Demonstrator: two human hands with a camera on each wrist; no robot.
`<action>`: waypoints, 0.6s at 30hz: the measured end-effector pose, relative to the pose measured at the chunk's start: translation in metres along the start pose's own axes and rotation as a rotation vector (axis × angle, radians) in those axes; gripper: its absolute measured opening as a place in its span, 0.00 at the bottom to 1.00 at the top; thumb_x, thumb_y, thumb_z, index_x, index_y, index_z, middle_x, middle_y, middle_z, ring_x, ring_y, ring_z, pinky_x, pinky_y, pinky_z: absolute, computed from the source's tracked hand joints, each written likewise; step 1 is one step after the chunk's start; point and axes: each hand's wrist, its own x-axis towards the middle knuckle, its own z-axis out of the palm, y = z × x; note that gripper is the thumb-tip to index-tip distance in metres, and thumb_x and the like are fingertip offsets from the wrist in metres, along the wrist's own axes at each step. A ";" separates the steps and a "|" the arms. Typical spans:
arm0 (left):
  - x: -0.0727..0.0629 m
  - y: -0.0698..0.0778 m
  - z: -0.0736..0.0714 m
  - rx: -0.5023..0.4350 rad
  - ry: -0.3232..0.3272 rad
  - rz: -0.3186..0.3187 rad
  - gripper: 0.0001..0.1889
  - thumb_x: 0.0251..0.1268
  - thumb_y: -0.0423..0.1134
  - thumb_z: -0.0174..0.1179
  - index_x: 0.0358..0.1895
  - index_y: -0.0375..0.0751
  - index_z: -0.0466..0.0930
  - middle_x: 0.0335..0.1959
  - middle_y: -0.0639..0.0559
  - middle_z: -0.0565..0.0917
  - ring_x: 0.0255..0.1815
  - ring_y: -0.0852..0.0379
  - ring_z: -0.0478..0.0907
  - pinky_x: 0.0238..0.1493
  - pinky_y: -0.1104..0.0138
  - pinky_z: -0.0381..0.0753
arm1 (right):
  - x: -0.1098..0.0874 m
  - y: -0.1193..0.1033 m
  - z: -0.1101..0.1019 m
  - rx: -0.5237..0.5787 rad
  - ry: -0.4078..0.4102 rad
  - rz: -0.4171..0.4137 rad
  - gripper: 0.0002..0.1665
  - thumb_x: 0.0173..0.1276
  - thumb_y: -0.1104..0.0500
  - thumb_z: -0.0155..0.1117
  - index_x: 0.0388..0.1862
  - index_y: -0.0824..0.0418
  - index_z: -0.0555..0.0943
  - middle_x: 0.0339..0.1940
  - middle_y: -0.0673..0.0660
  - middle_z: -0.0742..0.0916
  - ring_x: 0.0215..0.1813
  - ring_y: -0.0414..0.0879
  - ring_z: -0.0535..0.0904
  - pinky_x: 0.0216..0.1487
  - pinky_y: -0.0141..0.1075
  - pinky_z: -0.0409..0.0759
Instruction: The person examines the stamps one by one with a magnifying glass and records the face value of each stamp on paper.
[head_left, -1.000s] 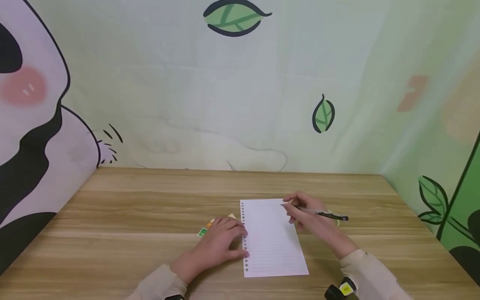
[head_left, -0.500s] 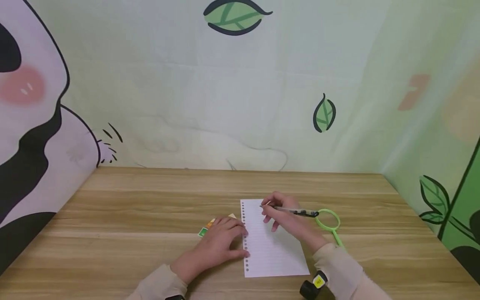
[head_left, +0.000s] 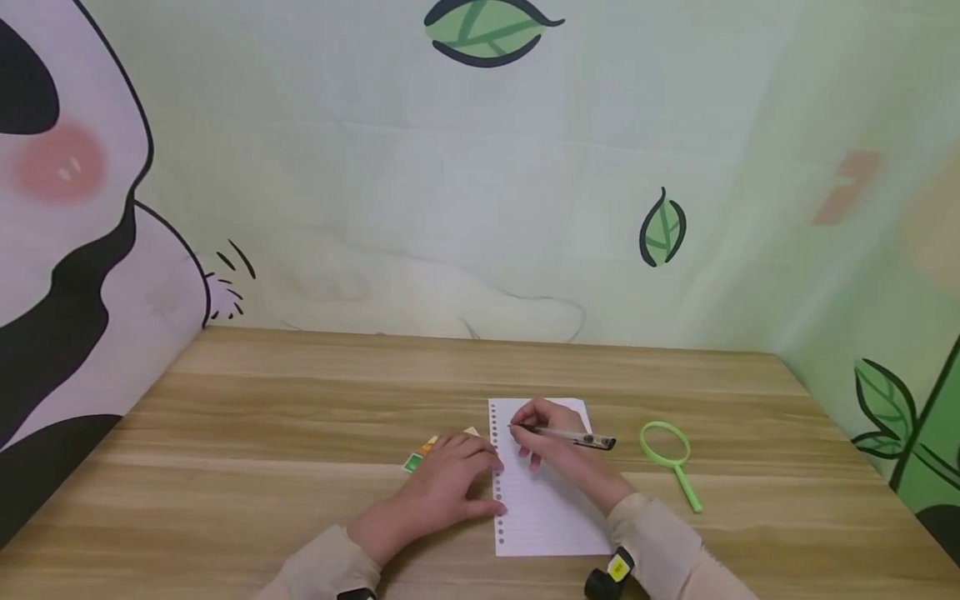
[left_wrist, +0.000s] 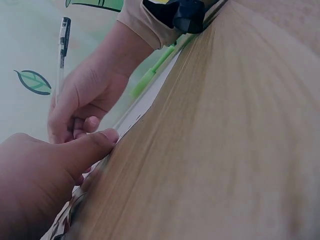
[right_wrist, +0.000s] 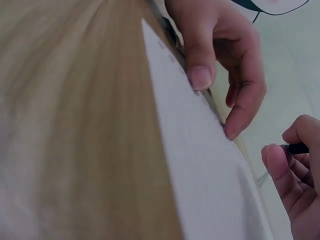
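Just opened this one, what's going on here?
A person's right hand grips a pen over a sheet of lined paper, while the left hand rests against the sheet's punched edge. No writing can be made out on the paper. A green magnifying glass lies on the table to the right, and some colourful cards are partly hidden by the left hand.

The head view looks forward and down, from above and behind the left hand point(head_left: 447, 477) and the right hand point(head_left: 557, 452). Each wrist view, tilted and nearer, faces across toward the opposite hand; both share the paper point(head_left: 536, 518) beside the left hand.
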 end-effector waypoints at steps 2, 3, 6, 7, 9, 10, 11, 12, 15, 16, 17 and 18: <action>0.000 0.000 0.001 0.002 0.005 0.004 0.21 0.52 0.57 0.68 0.44 0.48 0.80 0.47 0.57 0.81 0.56 0.55 0.74 0.63 0.57 0.68 | 0.001 0.006 0.002 -0.001 0.000 0.007 0.08 0.62 0.65 0.62 0.39 0.66 0.78 0.28 0.58 0.83 0.21 0.42 0.76 0.19 0.31 0.77; -0.001 0.000 0.001 0.000 0.007 0.005 0.21 0.52 0.57 0.68 0.44 0.48 0.80 0.47 0.57 0.81 0.56 0.55 0.74 0.63 0.57 0.68 | 0.001 0.008 0.003 -0.004 0.001 0.008 0.08 0.62 0.64 0.62 0.39 0.66 0.78 0.27 0.56 0.82 0.21 0.41 0.75 0.19 0.30 0.76; 0.000 0.000 0.001 -0.001 0.006 0.003 0.21 0.52 0.57 0.68 0.44 0.48 0.80 0.48 0.57 0.80 0.56 0.55 0.74 0.63 0.57 0.68 | 0.000 0.013 0.004 -0.023 0.013 0.024 0.07 0.63 0.62 0.62 0.38 0.63 0.78 0.24 0.53 0.80 0.20 0.39 0.73 0.19 0.28 0.72; 0.000 0.001 0.000 -0.002 0.002 0.002 0.21 0.52 0.57 0.68 0.44 0.48 0.80 0.48 0.56 0.80 0.57 0.55 0.74 0.63 0.57 0.68 | 0.000 0.015 0.005 -0.031 0.022 0.027 0.06 0.62 0.61 0.62 0.37 0.62 0.79 0.23 0.52 0.80 0.20 0.38 0.73 0.19 0.27 0.71; 0.001 0.001 0.000 0.002 -0.007 -0.004 0.22 0.52 0.57 0.67 0.44 0.48 0.80 0.48 0.56 0.80 0.57 0.55 0.73 0.64 0.57 0.68 | 0.001 0.017 0.006 -0.070 0.045 0.022 0.04 0.62 0.60 0.63 0.35 0.60 0.79 0.22 0.50 0.80 0.23 0.37 0.73 0.23 0.26 0.70; 0.001 0.001 -0.001 0.007 -0.011 -0.008 0.22 0.52 0.58 0.67 0.45 0.48 0.80 0.48 0.56 0.80 0.57 0.55 0.73 0.64 0.57 0.68 | 0.002 0.018 0.007 -0.085 0.056 0.017 0.03 0.61 0.60 0.63 0.34 0.59 0.80 0.21 0.49 0.80 0.24 0.37 0.73 0.25 0.25 0.70; 0.001 0.002 -0.001 0.011 -0.014 -0.011 0.22 0.52 0.58 0.67 0.45 0.48 0.80 0.49 0.56 0.80 0.57 0.55 0.73 0.64 0.57 0.68 | 0.002 0.019 0.007 -0.101 0.065 0.008 0.03 0.61 0.60 0.63 0.33 0.59 0.80 0.21 0.49 0.80 0.25 0.37 0.73 0.27 0.25 0.70; 0.001 0.002 -0.002 0.011 -0.017 -0.013 0.22 0.52 0.58 0.67 0.45 0.48 0.80 0.49 0.56 0.80 0.57 0.55 0.73 0.64 0.57 0.68 | 0.003 0.020 0.008 -0.117 0.076 -0.005 0.03 0.60 0.60 0.63 0.32 0.58 0.80 0.22 0.48 0.81 0.26 0.38 0.74 0.29 0.25 0.70; 0.000 0.002 -0.003 0.016 -0.027 -0.022 0.22 0.53 0.58 0.67 0.45 0.48 0.80 0.49 0.56 0.80 0.57 0.55 0.73 0.63 0.58 0.68 | 0.003 0.021 0.010 -0.147 0.089 -0.023 0.03 0.59 0.60 0.64 0.31 0.58 0.81 0.22 0.47 0.81 0.28 0.37 0.74 0.31 0.25 0.70; 0.000 0.002 -0.003 0.012 -0.031 -0.024 0.22 0.53 0.58 0.67 0.45 0.48 0.80 0.49 0.56 0.80 0.57 0.55 0.73 0.63 0.58 0.68 | 0.003 0.021 0.010 -0.149 0.088 -0.023 0.03 0.59 0.60 0.65 0.32 0.58 0.81 0.22 0.48 0.81 0.28 0.37 0.74 0.31 0.25 0.70; -0.001 0.002 -0.003 0.007 -0.035 -0.025 0.22 0.53 0.58 0.67 0.45 0.48 0.80 0.49 0.56 0.80 0.57 0.55 0.73 0.62 0.58 0.68 | 0.003 0.021 0.011 -0.153 0.088 -0.022 0.03 0.59 0.59 0.65 0.32 0.58 0.81 0.23 0.48 0.82 0.28 0.37 0.74 0.31 0.24 0.70; -0.001 0.002 -0.003 0.005 -0.038 -0.026 0.22 0.53 0.58 0.67 0.45 0.48 0.80 0.49 0.56 0.80 0.57 0.55 0.73 0.62 0.58 0.68 | 0.003 0.022 0.011 -0.156 0.086 -0.023 0.03 0.59 0.60 0.65 0.32 0.58 0.81 0.23 0.48 0.82 0.28 0.37 0.74 0.31 0.24 0.70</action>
